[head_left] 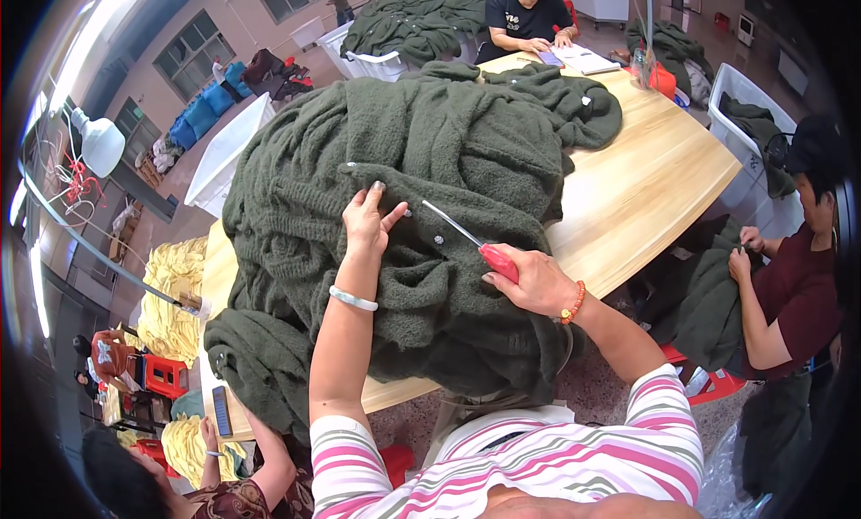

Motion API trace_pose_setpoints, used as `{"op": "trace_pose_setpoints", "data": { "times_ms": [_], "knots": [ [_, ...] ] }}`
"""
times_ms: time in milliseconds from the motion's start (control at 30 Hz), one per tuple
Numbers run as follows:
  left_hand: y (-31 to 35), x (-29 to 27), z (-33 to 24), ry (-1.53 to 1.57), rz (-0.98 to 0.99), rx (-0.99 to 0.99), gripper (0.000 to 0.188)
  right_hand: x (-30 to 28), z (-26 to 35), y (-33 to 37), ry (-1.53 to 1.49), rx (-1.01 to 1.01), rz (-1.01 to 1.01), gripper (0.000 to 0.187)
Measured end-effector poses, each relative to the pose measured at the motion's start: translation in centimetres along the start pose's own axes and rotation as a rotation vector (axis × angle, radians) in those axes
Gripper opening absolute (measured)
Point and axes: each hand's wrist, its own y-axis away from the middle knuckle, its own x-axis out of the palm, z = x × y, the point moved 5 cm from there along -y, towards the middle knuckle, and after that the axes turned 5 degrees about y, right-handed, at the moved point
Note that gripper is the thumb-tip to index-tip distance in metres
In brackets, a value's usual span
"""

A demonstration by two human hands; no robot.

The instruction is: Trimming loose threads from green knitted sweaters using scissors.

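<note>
Head view gives me the right hand (538,281) closed around a slim tool with a red handle and a thin metal shaft (500,262), its tip angled up and leftward over the cloth. I see the left hand (363,221) half open, thumb apart from the fingers, fingertips resting on a fuzzy, dark green knitted garment (475,196); whether it pinches a fold, I can't tell. That garment lies directly under both hands, with a small, pale round button (439,240) below the metal shaft. On the left wrist I make out a pale, smooth bangle (353,298); on the right, an orange beaded bracelet (574,305).

Around the hands spreads a large heap of matching dark green knitwear (305,151), piled on a light wood-grain table (664,169). To my right, a co-worker in a maroon top (780,326) handles more dark green fabric (704,281). Across the table, another person in a black top (516,21) has both hands by white paper (589,60).
</note>
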Motion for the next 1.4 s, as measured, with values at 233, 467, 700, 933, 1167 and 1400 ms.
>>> {"op": "trace_pose_setpoints", "data": {
  "times_ms": [233, 467, 700, 933, 1167, 1400],
  "knots": [
    [-0.4, -1.5, 1.0, 0.235, 0.086, 0.033, 0.015, 0.3, 1.4, -1.7, 0.101, 0.043, 0.095, 0.038],
    [0.2, -1.4, 0.9, 0.199, 0.102, 0.052, 0.017, 1.1, 2.8, -4.1, 0.118, 0.076, 0.129, 0.036],
    [3.0, 0.9, 1.0, 0.106, 0.142, -0.179, 0.035, 1.2, 0.5, -2.9, 0.028, 0.044, 0.046, 0.039],
    [4.0, 0.5, 3.3, 0.252, 0.231, -0.202, 0.012, -0.2, 0.5, -0.6, 0.039, 0.056, 0.044, 0.038],
    [3.9, -0.2, 3.5, 0.292, 0.123, -0.129, 0.011, -0.4, 1.0, 1.4, 0.187, 0.082, 0.113, 0.038],
    [4.4, -0.2, 3.8, 0.229, 0.160, -0.104, 0.013, 0.2, 1.2, 0.3, 0.135, 0.064, 0.083, 0.034]
  ]
}}
